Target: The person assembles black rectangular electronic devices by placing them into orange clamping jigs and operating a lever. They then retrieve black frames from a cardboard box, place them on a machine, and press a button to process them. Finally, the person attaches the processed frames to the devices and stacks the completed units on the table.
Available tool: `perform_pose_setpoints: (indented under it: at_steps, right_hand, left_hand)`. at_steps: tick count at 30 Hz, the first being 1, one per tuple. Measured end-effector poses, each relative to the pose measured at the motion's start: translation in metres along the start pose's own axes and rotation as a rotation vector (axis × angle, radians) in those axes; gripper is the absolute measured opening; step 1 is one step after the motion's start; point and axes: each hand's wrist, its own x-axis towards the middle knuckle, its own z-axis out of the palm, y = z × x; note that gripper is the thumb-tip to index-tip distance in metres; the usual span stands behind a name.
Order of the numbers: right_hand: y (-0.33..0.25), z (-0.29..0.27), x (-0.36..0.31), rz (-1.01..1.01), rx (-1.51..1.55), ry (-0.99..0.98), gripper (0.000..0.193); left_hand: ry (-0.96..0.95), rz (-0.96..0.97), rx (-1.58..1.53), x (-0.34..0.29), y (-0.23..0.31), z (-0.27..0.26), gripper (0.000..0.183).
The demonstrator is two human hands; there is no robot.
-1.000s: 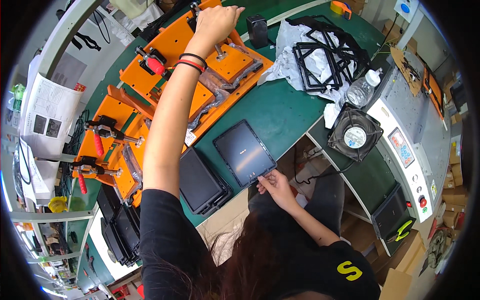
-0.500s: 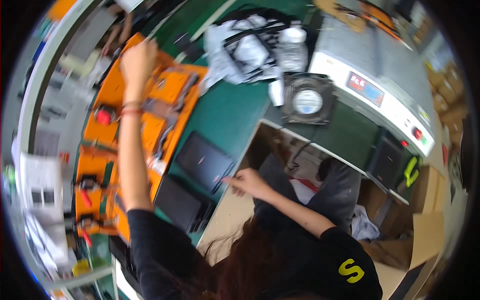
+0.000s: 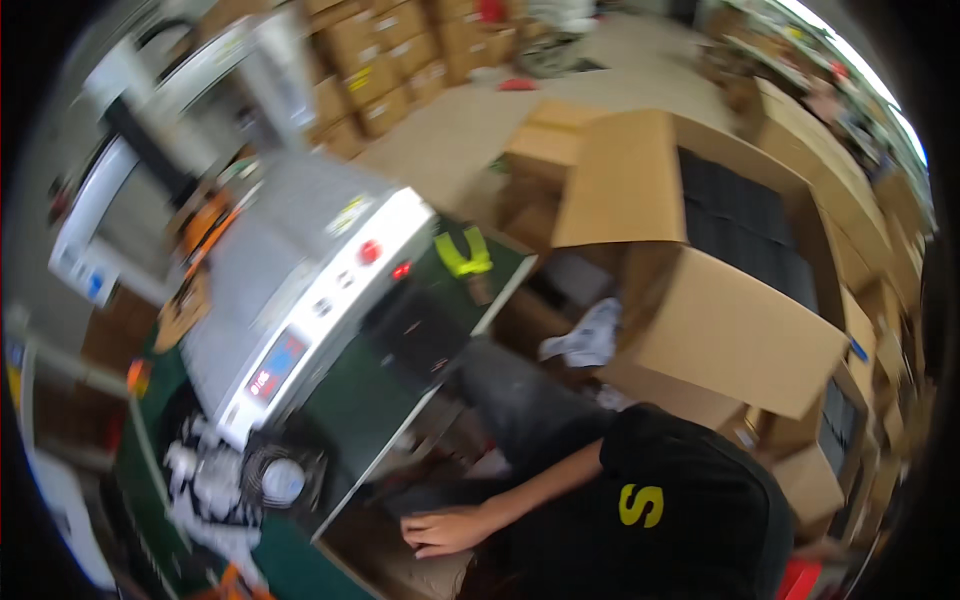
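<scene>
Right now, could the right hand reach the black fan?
Probably yes: the right hand is near the black fan, and just the table's white edge seems to lie between them.

open carton (image 3: 740, 330) | yellow-green pliers (image 3: 463, 253) on green bench (image 3: 350, 408) | white control panel (image 3: 325, 310), red button (image 3: 370, 251) | axial fan (image 3: 283, 482) | stacked cartons (image 3: 375, 65)
</scene>
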Motion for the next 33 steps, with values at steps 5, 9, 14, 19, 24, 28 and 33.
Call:
perform_pose_setpoints:
  at_steps: [5, 9, 14, 19, 24, 28, 33]
  right_hand:
    - [-0.01, -0.229, -0.11, 0.496, -0.306, 0.509, 0.048]
    - [-0.09, -0.381, -0.22, 0.269, -1.582, 0.507, 0.018]
    - [-0.129, -0.504, -0.37, 1.813, -1.465, 0.825, 0.028]
    - [-0.094, -0.52, -0.588, 2.179, -1.126, 0.896, 0.032]
    - [-0.071, -0.515, -0.651, 1.839, -0.468, 1.526, 0.033]
    - [-0.086, -0.512, -0.614, 2.015, -0.691, 1.277, 0.031]
    - [-0.12, -0.527, -0.551, 1.797, -1.284, 1.569, 0.033]
  left_hand:
    - [-0.245, 0.176, -0.742, -0.076, 0.177, 0.003, 0.03]
    - [-0.529, 0.156, -0.999, -0.118, 0.271, -0.019, 0.029]
    - [-0.731, 0.092, -1.137, -0.144, 0.314, -0.026, 0.029]
    - [-0.803, 0.015, -1.196, -0.154, 0.325, -0.021, 0.028]
    - [-0.824, -0.066, -1.194, -0.154, 0.328, -0.024, 0.027]
    - [-0.853, -0.105, -1.19, -0.156, 0.327, -0.022, 0.027]
    - [-0.883, -0.153, -1.197, -0.157, 0.324, -0.018, 0.027]
